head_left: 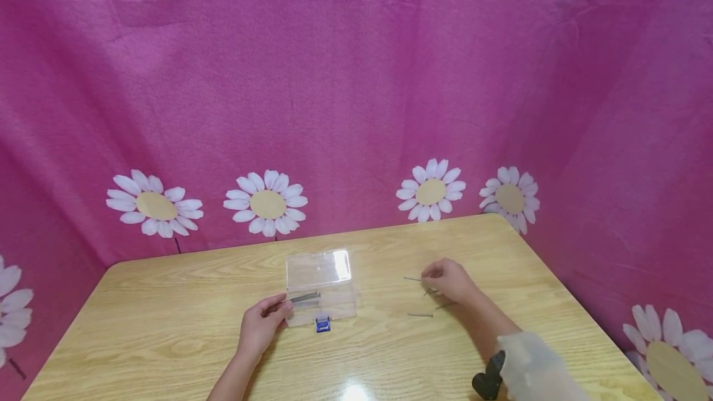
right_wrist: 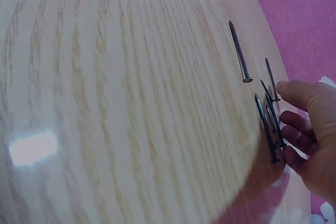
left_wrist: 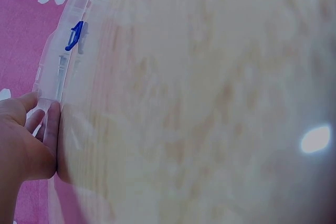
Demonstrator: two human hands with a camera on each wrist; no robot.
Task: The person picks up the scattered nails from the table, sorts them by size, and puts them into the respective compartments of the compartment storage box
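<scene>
My left hand (head_left: 260,325) grips the left end of a clear plastic box (head_left: 345,303), thumb on one side and fingers on the other. The box stands with its lid (head_left: 314,270) raised at the back, and several nails (head_left: 304,297) lie inside near its left end. A blue latch (head_left: 323,325) sits on its front; the left wrist view shows this latch (left_wrist: 74,36) beyond the hand (left_wrist: 31,135). To the right, my right hand (head_left: 450,280) pinches a nail (head_left: 412,278) by its head end. Below its fingers, more loose nails (right_wrist: 266,127) lie close together on the table.
One separate nail (head_left: 420,315) lies on the wooden table (head_left: 367,357), nearer to me than the right hand. A pink curtain (head_left: 345,110) with printed daisies stands behind the table and along its sides. A black strap piece (head_left: 489,377) is at my right wrist, by the pale sleeve (head_left: 537,367).
</scene>
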